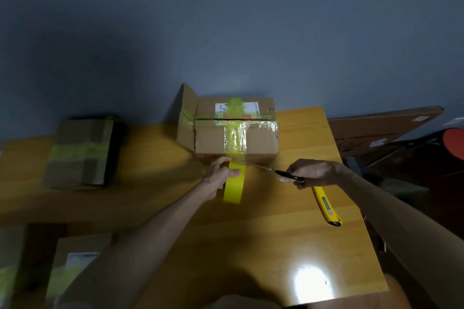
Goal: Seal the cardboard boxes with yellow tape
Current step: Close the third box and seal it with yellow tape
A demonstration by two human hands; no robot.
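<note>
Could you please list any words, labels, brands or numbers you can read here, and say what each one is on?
No text is legible.
White label on the centre box: print too blurred.
Pale label on the lower-left box: blurred.
Stickers on the flat cardboard sheet: too small.
Green strip on the utility knife: too small.

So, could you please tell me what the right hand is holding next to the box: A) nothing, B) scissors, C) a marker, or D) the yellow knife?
B: the right hand grips black-handled scissors, blades aimed at the tape in the left hand, while the knife lies unheld on the table.
</note>
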